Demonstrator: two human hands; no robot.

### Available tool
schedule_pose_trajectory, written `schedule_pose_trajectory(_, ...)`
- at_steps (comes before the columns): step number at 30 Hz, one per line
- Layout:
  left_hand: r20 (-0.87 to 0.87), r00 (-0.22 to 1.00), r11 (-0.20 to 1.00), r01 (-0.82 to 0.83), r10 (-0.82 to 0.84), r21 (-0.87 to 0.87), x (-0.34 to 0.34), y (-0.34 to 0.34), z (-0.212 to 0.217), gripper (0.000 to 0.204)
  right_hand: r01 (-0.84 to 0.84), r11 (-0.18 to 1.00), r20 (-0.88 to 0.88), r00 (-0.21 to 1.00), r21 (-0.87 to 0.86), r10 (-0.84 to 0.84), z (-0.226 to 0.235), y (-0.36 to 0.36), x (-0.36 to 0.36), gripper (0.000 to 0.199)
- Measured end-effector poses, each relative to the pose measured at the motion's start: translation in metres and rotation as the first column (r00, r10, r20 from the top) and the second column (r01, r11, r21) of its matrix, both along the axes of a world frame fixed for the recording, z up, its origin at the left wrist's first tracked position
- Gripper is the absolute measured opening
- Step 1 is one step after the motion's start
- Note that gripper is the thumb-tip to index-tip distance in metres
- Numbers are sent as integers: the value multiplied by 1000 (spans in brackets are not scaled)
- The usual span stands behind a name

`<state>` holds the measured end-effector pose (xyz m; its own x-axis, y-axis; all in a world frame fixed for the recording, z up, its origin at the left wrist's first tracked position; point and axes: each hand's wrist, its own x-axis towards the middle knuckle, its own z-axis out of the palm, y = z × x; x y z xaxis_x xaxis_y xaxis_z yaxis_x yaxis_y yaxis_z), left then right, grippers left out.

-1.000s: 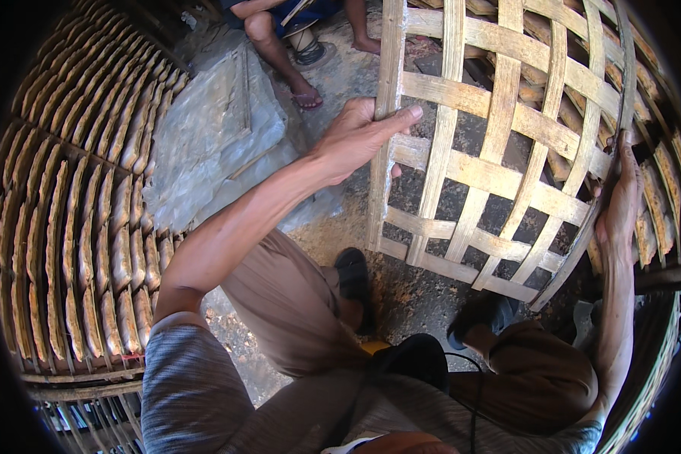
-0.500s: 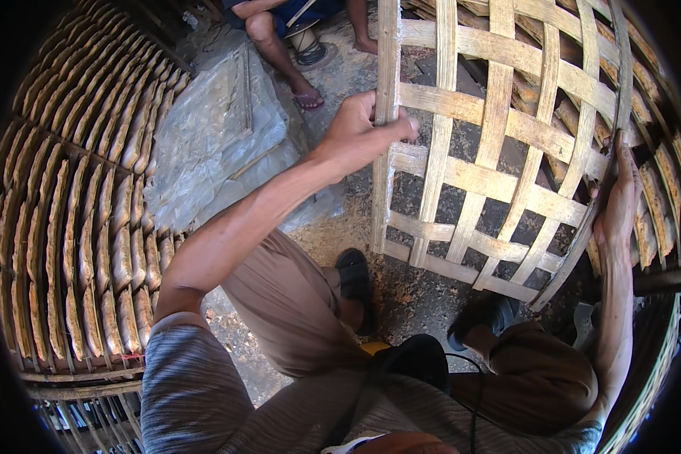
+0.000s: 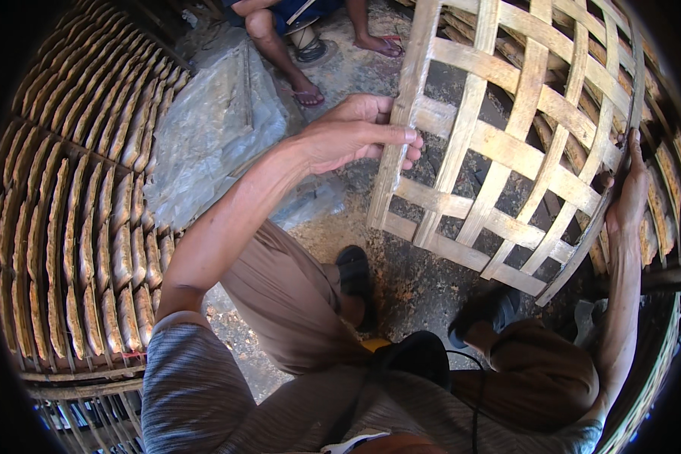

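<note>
A woven bamboo lattice rack (image 3: pixel 499 155) with flat, pale slats hangs tilted in front of me at the upper right. My left hand (image 3: pixel 363 135) is closed round its left edge bar, the thumb lying over the near face. On the far side, my right hand (image 3: pixel 629 198) grips the darker right edge bar, its fingers partly hidden by the frame. Through the square gaps of the rack I see the dark floor, and no pieces lie on its slats.
Racks packed with rows of brownish slabs (image 3: pixel 91 242) fill the left. More loaded slabs (image 3: pixel 658 204) stand behind the rack at right. A clear plastic sheet (image 3: pixel 204 129) covers a pile at upper left. Another person's legs (image 3: pixel 280 57) show at the top. Crumbs litter the floor (image 3: pixel 408 303).
The lattice rack has tilted clockwise, its top leaning right and its lower left corner rising. My left hand has shifted its hold, fingers now showing past the bar. The other person's foot has moved.
</note>
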<state>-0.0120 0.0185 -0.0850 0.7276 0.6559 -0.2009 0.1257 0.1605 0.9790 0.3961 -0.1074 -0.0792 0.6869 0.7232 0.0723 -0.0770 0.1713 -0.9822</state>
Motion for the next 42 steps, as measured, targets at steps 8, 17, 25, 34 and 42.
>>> schedule_pose_trajectory(8,-148,960,876,-146,238,461,17,-19,-6,31,-38,999,20,999,-12,38,-6,-3,12,43)
schedule_pose_trajectory(17,40,993,949,-120,113,292,8,-5,-2,47,1,1000,79,997,-31,1,-1,-7,1,42)
schedule_pose_trajectory(25,-214,971,919,174,-102,354,-3,-2,0,39,-12,1000,81,997,5,12,-14,-4,21,45)
schedule_pose_trajectory(34,-190,977,913,165,-99,374,-1,-4,-30,37,13,1000,81,997,13,-14,-26,0,39,40)
schedule_pose_trajectory(42,-249,966,928,31,68,372,0,-10,-2,44,10,999,37,999,-53,-8,-31,0,20,39)
